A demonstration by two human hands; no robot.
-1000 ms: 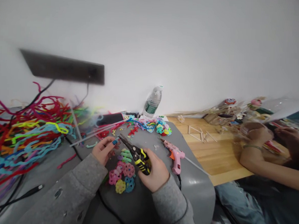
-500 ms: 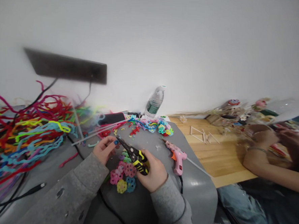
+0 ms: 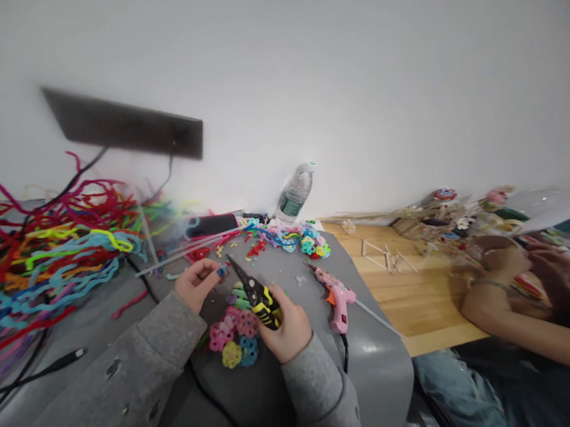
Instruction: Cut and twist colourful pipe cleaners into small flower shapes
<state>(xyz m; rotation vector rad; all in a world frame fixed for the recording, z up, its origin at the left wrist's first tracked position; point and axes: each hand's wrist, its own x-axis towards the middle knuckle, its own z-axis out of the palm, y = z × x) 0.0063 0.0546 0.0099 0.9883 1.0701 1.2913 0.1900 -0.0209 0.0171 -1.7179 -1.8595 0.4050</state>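
In my right hand [image 3: 288, 326] I grip black pliers with yellow-and-black handles [image 3: 255, 297], their jaws pointing up and left. My left hand [image 3: 198, 284] is pinched, thumb against fingers; what sits between the fingertips is too small to make out. The plier tip is close to those fingertips, slightly apart from them. Below the pliers lies a cluster of pipe-cleaner flowers [image 3: 232, 354] in pink, yellow, blue and green. A pink glue gun [image 3: 340, 305] rests on the grey table [image 3: 375, 386], right of my right hand.
Loose pipe cleaners [image 3: 70, 252] are heaped at the left, with black cables [image 3: 63, 361] among them. A water bottle [image 3: 296, 191] stands by the wall, behind more flowers [image 3: 315, 241]. Thin sticks [image 3: 386, 255] lie on the wooden table, where another person's arms [image 3: 492, 303] reach in.
The pliers have drawn slightly away from my left fingertips, their tip now a little higher and farther right. My left hand stays nearly in place, still pinched.
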